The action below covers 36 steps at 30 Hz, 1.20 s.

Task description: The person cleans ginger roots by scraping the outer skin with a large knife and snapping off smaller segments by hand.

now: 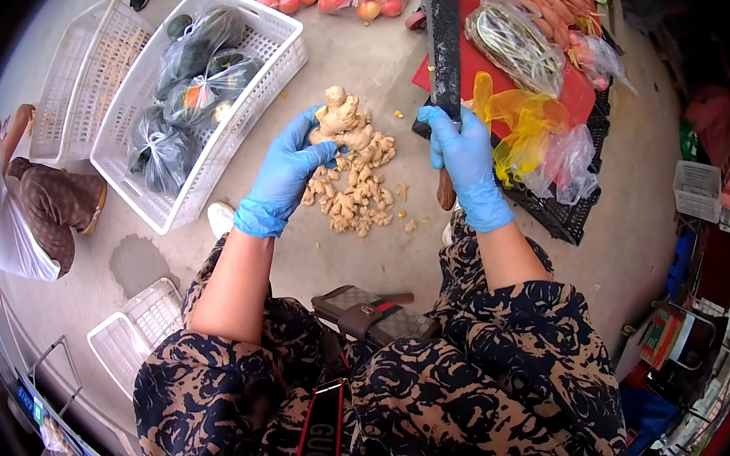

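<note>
Large tan knobby ginger root (343,126) in left hand (278,175), blue-gloved, grasping by the left side with thumb on the near face; raised over the pile of smaller tan ginger pieces (358,198) on the grey concrete floor (298,260), between both feet. Right hand (463,154), also blue-gloved, clenched round the upper handle of a long dark flat-bladed tool (444,39) with brown wooden handle, pointing to the far side, well apart from the root. For good handling: grip the root by its thick body, not by thin knobs likely to snap; tuck left fingertips behind the root, out of line with the edge. Wrap the right fist fully round the wood, below the metal. Steer the blade in short, slow moves, clear of left wrist and legs. Watch for snagging on yellow mesh bag (507,120), just beside right hand; also mind white plastic crate (238,122) at left. Cannot tell blade sharpness.
</note>
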{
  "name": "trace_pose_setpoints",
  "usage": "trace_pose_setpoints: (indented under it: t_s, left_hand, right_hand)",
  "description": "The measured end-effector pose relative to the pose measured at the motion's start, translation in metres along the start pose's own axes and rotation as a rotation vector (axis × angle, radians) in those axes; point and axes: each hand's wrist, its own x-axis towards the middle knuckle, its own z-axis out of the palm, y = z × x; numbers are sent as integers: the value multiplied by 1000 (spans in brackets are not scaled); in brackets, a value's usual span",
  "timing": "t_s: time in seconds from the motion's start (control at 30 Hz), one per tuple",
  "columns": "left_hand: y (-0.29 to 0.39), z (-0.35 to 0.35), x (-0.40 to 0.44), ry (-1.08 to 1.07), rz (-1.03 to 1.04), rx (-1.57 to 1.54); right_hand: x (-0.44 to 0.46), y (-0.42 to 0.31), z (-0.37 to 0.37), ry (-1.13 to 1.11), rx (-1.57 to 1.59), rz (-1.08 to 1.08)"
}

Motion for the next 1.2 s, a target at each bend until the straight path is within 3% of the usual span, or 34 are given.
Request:
trace_pose_setpoints:
  t_s: [0.17,0.37,0.4,0.6,0.8,0.9,1.0,1.2]
  left_hand:
    - [-5,3,-2,72,82,310]
    - [-6,18,-2,185,373,737]
    - [-8,20,0,212,528,820]
    - [-7,23,-2,194,718,982]
    - [-6,28,-4,233,767,872]
    - [-13,25,-4,210,690,806]
    - [-14,31,0,320,511,445]
    - [-3,9,0,63,57,-245]
  right_hand:
    - [-2,2,6,-10,-49,23]
    - [-10,-5,15,-144,14,77]
    - [-11,-5,17,-178,42,90]
    - [-16,13,27,-327,38,201]
    - [-19,15,31,-362,70,193]
    - [-23,14,29,-444,197,290]
    - [-26,7,31,-407,276,292]
    - [-18,14,25,-351,156,184]
